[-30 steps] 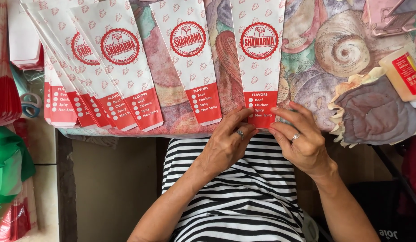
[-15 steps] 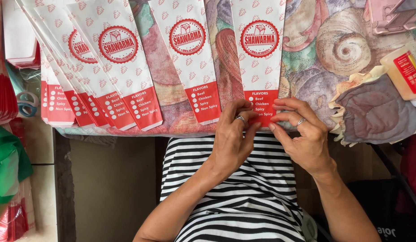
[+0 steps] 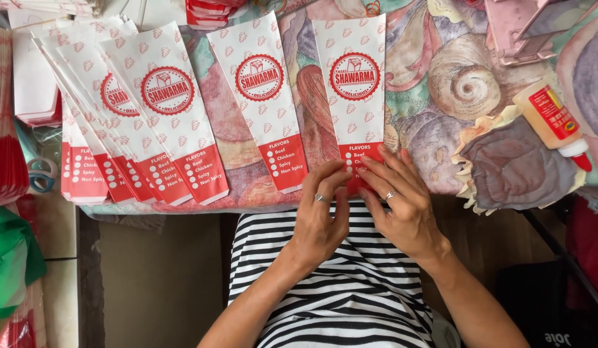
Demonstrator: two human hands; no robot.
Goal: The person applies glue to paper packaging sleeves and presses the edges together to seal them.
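A long white paper sleeve (image 3: 354,84) with a round red stamp and a red bottom band lies flat on the shell-patterned tablecloth (image 3: 453,84). My left hand (image 3: 321,216) and my right hand (image 3: 399,206) both press their fingertips on its red bottom end at the table's near edge. Each hand wears a ring. A second identical sleeve (image 3: 263,96) lies just left of it. Further left, a fanned stack of several such sleeves (image 3: 131,122) overlaps.
A glue bottle (image 3: 553,122) with a red cap lies on its side at the right. Red and white paper bundles (image 3: 6,129) sit at the far left, green plastic (image 3: 9,264) below them. A pink object (image 3: 524,26) is at the top right.
Both hands have slid a little lower along the sleeve's red end, fingers flattening onto it. The view has shifted slightly.
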